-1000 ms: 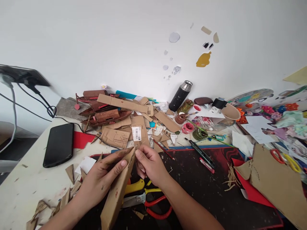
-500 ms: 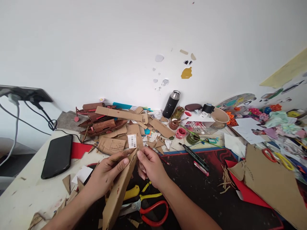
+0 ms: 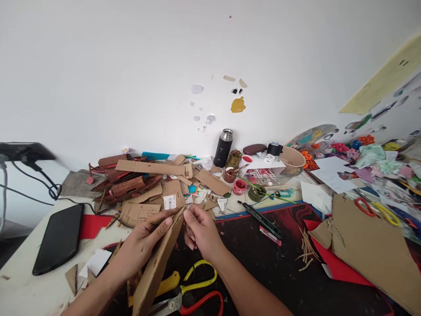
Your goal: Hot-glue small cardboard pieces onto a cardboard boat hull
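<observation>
A long brown cardboard piece (image 3: 157, 265) stands on edge between my hands, slanting from the bottom of the view up to its far tip. My left hand (image 3: 141, 245) lies along its left face, fingers closed against it and thumb pressed near the top. My right hand (image 3: 200, 232) pinches the upper tip from the right side, fingers curled. Under my wrists on the dark mat (image 3: 283, 272) lie scissors with yellow handles (image 3: 197, 274) and another pair with red handles (image 3: 204, 303).
A heap of cardboard scraps (image 3: 158, 184) fills the back of the table. A black phone (image 3: 59, 237) lies at the left, a black flask (image 3: 222, 147) by the wall, a black utility knife (image 3: 261, 217) and a large cardboard sheet (image 3: 371, 250) at the right.
The view has turned right and tilted up, so everything slid left in the picture. Both hands keep the same hold on the cardboard piece.
</observation>
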`<state>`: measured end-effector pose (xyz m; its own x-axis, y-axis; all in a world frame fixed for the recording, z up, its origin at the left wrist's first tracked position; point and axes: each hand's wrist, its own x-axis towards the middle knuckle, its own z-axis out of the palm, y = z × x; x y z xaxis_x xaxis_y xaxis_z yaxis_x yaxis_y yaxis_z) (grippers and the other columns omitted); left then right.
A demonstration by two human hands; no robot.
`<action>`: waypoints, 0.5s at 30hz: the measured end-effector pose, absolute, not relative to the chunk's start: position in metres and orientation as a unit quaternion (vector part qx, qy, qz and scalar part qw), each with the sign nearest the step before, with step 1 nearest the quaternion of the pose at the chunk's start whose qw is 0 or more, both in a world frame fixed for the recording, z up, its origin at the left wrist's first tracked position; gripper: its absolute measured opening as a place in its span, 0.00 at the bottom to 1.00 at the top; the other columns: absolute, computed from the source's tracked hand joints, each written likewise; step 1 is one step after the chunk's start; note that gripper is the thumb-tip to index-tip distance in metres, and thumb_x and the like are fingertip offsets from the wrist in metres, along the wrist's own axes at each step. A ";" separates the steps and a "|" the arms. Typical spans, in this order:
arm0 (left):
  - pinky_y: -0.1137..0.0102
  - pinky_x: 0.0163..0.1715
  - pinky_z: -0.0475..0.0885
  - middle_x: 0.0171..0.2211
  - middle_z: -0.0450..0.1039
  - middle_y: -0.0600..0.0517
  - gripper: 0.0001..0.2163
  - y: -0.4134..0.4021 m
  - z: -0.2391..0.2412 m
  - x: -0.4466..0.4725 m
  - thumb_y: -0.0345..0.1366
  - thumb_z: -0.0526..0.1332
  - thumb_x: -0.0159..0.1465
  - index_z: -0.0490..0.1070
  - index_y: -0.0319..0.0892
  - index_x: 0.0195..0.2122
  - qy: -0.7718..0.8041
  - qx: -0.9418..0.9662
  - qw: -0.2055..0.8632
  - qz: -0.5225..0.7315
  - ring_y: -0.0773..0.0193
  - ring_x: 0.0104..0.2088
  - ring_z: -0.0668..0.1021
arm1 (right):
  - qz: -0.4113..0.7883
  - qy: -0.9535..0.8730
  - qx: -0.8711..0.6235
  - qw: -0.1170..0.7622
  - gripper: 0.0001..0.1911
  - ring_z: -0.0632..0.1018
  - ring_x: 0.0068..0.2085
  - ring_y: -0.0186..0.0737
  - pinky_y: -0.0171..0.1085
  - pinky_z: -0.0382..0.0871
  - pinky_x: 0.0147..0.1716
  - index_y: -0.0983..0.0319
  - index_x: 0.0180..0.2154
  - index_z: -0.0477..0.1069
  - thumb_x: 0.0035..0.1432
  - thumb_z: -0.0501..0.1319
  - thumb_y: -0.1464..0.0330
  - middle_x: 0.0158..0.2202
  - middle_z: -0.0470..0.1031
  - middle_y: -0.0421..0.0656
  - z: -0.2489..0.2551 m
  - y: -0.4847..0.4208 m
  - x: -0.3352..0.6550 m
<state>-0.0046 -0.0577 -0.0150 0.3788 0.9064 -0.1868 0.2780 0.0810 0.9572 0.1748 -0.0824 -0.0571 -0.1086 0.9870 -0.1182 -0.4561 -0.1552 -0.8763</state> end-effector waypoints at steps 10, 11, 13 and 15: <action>0.52 0.52 0.83 0.47 0.89 0.43 0.37 -0.067 -0.016 -0.004 0.69 0.62 0.64 0.84 0.45 0.59 0.506 0.639 0.515 0.266 0.42 0.44 0.87 | 0.644 -0.357 -0.400 0.546 0.34 0.57 0.12 0.26 0.28 0.55 0.10 0.57 0.31 0.65 0.56 0.70 0.35 0.14 0.56 0.25 -0.059 -0.085 0.183; 0.50 0.56 0.82 0.50 0.88 0.42 0.37 -0.069 -0.018 -0.005 0.69 0.64 0.63 0.83 0.45 0.61 0.503 0.633 0.520 0.273 0.40 0.50 0.87 | 0.645 -0.357 -0.401 0.544 0.34 0.57 0.12 0.26 0.28 0.55 0.10 0.57 0.31 0.65 0.56 0.70 0.35 0.14 0.56 0.25 -0.060 -0.086 0.183; 0.48 0.62 0.78 0.56 0.86 0.42 0.37 -0.072 -0.021 -0.006 0.67 0.67 0.62 0.81 0.46 0.63 0.496 0.627 0.529 0.284 0.37 0.58 0.84 | 0.647 -0.356 -0.401 0.542 0.34 0.57 0.12 0.27 0.28 0.55 0.10 0.57 0.31 0.65 0.56 0.70 0.35 0.13 0.56 0.25 -0.061 -0.086 0.182; 0.47 0.64 0.77 0.58 0.85 0.43 0.35 -0.074 -0.022 -0.006 0.64 0.69 0.62 0.80 0.47 0.64 0.493 0.628 0.533 0.281 0.37 0.60 0.83 | 0.649 -0.356 -0.400 0.541 0.34 0.57 0.12 0.27 0.28 0.54 0.10 0.57 0.31 0.65 0.56 0.70 0.35 0.13 0.56 0.25 -0.061 -0.087 0.180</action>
